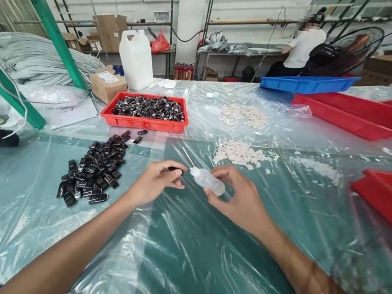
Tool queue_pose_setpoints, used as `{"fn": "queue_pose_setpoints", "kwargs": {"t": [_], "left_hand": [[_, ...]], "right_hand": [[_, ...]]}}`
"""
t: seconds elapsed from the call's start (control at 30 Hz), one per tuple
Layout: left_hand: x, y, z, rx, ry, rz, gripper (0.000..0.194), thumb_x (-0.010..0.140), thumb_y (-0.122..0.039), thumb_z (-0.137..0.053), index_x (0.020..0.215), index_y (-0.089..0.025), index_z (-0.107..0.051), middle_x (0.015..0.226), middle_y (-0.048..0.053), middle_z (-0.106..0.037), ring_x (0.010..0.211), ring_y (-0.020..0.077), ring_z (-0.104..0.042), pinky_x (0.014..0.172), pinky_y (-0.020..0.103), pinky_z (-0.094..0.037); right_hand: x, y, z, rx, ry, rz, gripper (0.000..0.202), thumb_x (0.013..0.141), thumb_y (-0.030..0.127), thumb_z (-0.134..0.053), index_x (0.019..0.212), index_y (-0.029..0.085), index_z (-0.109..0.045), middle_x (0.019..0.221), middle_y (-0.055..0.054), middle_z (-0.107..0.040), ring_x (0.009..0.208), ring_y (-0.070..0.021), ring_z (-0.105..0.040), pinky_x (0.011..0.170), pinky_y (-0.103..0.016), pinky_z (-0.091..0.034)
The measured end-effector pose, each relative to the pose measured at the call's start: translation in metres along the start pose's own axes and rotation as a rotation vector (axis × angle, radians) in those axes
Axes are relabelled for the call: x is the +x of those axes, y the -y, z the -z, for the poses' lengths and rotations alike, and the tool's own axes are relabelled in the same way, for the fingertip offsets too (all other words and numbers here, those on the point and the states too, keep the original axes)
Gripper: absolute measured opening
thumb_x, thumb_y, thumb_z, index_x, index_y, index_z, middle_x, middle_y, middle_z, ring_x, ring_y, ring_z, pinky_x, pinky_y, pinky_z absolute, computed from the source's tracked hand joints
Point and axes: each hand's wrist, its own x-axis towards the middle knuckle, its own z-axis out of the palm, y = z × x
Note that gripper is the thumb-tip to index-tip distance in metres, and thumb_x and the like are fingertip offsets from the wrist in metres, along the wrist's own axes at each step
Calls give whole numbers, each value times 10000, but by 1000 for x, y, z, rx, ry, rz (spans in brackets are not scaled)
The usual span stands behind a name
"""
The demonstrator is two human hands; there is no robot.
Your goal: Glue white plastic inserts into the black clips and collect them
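Note:
Near the middle of the head view, my left hand (156, 180) pinches a small black piece (176, 170) between thumb and fingers. Facing it, my right hand (238, 195) grips a translucent squeeze bottle (209, 181), tilted with its nozzle towards my left hand. A thin wooden stick (188, 156) shows just beyond the nozzle. Left of my left hand lies a loose pile of black pieces (96, 170). More black pieces fill a red tray (143, 123) farther back. Small whitish pieces (240, 154) are heaped beyond my right hand, with a second heap (244, 116) behind them.
Plastic sheeting (182, 260) covers the table. A white jug (136, 58) and cardboard box (108, 83) stand at the back left. A blue tray (307, 84) and red trays (360, 120) lie at the right. A green post (54, 36) rises at left. A person (303, 48) sits beyond.

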Motion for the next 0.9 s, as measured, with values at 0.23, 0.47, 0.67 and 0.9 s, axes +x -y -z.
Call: {"fn": "queue_pose_setpoints", "kwargs": {"t": [0.23,0.47,0.67,0.9], "left_hand": [[-3,-5,-6,30,-79,-89,403,891,-551,-698,997,-163,-659,764,3,-643,637,139,-682,556,271,-626],[-4,-3,-6,62,4,-135,367,890,-511,-711,1064,-199,-628,965,43,-665,924,201,-685,689,312,-660],[-7,-7,-5,204,-38,-181,237,928,-429,-665,1041,-220,-667,1036,42,-684,850,179,-659,691,294,-610],[-12,-12,-5,381,-102,-252,123,961,-322,-610,1040,-257,-678,1023,12,-726,982,211,-682,871,321,-560]], "right_hand": [[1,7,1,-21,-20,113,259,836,241,-673,1047,270,-525,1075,-51,-693,953,-211,-721,763,-337,-597],[0,5,3,-53,12,119,241,862,265,-666,1058,269,-527,1054,-47,-685,960,-215,-717,732,-316,-575],[5,10,6,-86,-25,182,259,857,238,-655,1072,289,-520,1033,-36,-691,940,-218,-719,741,-337,-595],[2,17,10,-128,-115,291,354,883,192,-666,1194,299,-536,1128,-92,-669,1099,-269,-695,845,-402,-605]]}}
